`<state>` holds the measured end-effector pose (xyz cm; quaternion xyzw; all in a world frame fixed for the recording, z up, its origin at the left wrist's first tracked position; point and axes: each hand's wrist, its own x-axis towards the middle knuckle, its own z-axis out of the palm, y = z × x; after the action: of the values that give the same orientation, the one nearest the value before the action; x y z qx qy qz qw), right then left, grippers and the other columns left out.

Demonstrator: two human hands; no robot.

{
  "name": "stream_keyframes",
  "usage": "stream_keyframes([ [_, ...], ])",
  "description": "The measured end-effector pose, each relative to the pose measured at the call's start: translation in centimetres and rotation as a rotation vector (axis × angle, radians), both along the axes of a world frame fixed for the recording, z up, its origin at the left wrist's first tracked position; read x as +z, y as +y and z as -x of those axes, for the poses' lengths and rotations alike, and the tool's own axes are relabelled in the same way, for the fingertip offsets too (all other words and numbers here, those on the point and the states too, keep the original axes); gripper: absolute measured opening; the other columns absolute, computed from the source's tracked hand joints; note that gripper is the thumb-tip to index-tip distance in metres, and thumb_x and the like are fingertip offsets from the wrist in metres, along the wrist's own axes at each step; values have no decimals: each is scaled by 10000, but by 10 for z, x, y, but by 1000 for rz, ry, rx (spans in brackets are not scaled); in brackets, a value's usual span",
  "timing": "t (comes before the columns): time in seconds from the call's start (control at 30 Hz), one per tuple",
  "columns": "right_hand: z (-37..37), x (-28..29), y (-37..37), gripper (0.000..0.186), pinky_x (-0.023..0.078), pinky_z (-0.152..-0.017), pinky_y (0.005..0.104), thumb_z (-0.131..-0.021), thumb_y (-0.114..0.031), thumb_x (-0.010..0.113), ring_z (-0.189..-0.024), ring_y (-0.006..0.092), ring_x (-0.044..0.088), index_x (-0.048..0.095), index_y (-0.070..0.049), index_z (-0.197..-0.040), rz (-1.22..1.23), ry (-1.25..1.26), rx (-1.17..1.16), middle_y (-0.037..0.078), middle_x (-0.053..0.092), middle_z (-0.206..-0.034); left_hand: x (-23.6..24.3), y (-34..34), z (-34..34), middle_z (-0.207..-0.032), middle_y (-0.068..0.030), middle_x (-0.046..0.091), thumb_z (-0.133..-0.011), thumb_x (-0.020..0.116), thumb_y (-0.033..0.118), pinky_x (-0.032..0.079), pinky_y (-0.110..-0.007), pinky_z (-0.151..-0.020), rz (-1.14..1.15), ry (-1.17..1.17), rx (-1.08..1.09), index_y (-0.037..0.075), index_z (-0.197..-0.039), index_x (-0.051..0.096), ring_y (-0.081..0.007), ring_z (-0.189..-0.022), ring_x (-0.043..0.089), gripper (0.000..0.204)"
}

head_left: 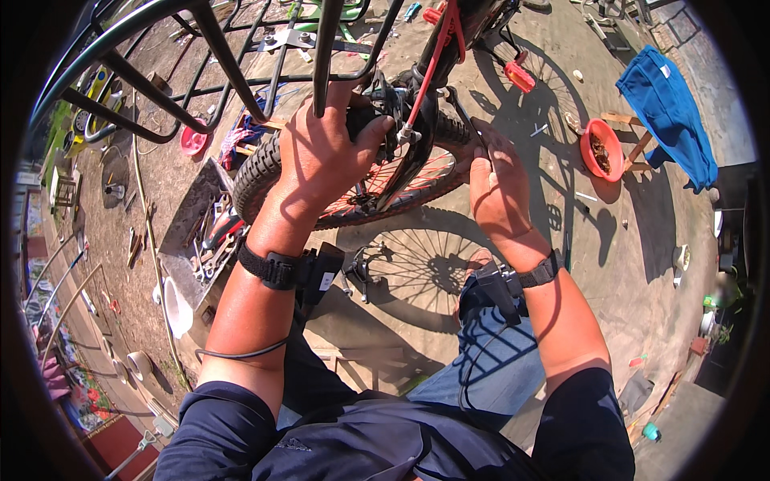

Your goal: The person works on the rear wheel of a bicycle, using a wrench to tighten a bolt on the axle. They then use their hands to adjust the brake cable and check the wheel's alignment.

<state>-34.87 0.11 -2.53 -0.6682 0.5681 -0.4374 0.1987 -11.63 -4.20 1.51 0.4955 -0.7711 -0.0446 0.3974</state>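
A bicycle's front wheel (257,175), with a knobbly black tyre and red-lit spokes, stands before me, its black fork (411,170) rising through the middle. My left hand (325,152) reaches under the black wire basket (228,68) and closes round a black part beside the fork crown, thumb on top; its fingertips are partly hidden. Close by is the metal brake mechanism (391,100). On the other side, my right hand (499,188) is closed on a slim dark wrench-like tool (458,107) that slants toward the fork. A red cable (427,76) runs down to the fork.
A metal tray (186,240) of wrenches and other tools lies at left on the ground. Right of the wheel are a red bowl (592,152) with brown contents and a stool draped with blue cloth (666,104). A red pedal (520,77) sticks out behind the fork.
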Motion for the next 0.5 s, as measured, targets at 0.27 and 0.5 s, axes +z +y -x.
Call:
stream_keyframes([
  [0.27,1,-16,0,358,529,-908,391,-968,-130,482,-1018,348,657,596,-2,-1282,134,229,14,206,646,-1160,1,0,0,-863,-131,723,-813,796,229,565,-436,-640,-15,-2,6,46,-1079,576,-355,-736,705,391],
  [0.5,-6,-21,-3,357,517,-858,447,-961,-168,508,-991,383,647,583,-11,-1273,54,193,-24,226,657,-1100,5,3,0,-978,-150,719,-818,777,172,560,-384,-790,-144,-20,26,-2,-1269,567,-314,-884,709,527],
])
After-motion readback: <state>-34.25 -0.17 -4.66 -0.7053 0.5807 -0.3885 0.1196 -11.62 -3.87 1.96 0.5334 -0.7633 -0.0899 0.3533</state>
